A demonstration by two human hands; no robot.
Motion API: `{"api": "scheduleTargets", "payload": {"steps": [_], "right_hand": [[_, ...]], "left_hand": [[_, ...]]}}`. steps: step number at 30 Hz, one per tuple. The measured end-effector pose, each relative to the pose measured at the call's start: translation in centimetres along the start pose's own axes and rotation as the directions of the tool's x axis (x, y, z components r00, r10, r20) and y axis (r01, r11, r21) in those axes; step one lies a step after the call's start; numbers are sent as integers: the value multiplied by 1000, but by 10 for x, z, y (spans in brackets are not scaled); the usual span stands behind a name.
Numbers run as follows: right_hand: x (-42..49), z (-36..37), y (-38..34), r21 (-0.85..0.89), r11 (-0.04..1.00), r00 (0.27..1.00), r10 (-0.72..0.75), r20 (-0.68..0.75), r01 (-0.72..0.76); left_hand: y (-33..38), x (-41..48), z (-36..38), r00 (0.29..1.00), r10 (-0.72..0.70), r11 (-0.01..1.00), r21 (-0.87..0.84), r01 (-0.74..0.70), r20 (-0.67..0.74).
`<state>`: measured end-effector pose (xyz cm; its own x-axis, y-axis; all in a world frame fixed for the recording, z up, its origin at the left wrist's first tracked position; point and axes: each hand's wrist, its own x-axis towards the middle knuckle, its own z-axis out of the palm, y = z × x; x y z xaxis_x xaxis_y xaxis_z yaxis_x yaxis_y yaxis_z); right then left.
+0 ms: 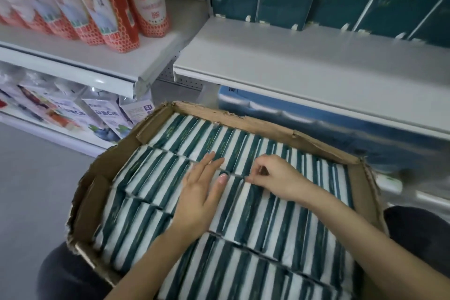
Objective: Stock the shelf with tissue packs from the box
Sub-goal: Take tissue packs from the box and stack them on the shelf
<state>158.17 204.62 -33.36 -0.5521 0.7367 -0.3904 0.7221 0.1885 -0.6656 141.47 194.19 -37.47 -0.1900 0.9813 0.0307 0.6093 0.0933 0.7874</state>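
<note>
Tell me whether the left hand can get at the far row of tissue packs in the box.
Probably yes. The left hand lies flat on the middle packs, the box is open on top, and the far row lies uncovered just beyond its fingertips.

The left hand (202,192) lay palm down with its fingers straight and close together, pointing up and away from the body, the thumb stretched out to the right. Its bare forearm rose from the lower edge of the view. The right hand (275,177) was just beside it, knuckles up, fingers curled under and the thumb drawn towards the index tip; whether they pinched anything was hard to tell. Its forearm came in from the lower right.
</note>
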Motion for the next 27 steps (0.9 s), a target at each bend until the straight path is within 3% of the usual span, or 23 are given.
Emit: {"api": "scheduleTargets", "payload": {"steps": [5, 9, 12, 15, 18, 22, 24, 27], "right_hand": [[-18, -40, -36, 333, 943, 968, 68, -241, 16], [-33, -64, -55, 560, 827, 899, 203, -387, 54], [-46, -71, -59, 685, 724, 853, 303, -426, 85], [-65, -82, -58, 701, 689, 845, 256, -470, 181], [-80, -100, -52, 660, 693, 835, 156, -528, 288], [-78, -124, -39, 366, 884, 706, 59, -706, 292], [-73, -137, -33, 343, 895, 637, 90, -765, 285], [-62, -159, -19, 361, 882, 602, 117, -790, 303]], "left_hand": [[38, -15, -14, 983, -170, 906, -403, 131, -63], [68, -18, -19, 981, -162, 845, -528, 85, -101], [95, -14, -19, 986, -92, 856, -516, 8, -138], [120, -2, -19, 983, -28, 879, -472, -63, -183], [138, 24, -21, 972, -56, 866, -496, -66, -227], [174, 70, -24, 967, -102, 832, -553, -44, -231], [192, 92, -20, 969, -110, 833, -553, -31, -219], [207, 124, -10, 986, -56, 851, -524, -35, -157]]}}
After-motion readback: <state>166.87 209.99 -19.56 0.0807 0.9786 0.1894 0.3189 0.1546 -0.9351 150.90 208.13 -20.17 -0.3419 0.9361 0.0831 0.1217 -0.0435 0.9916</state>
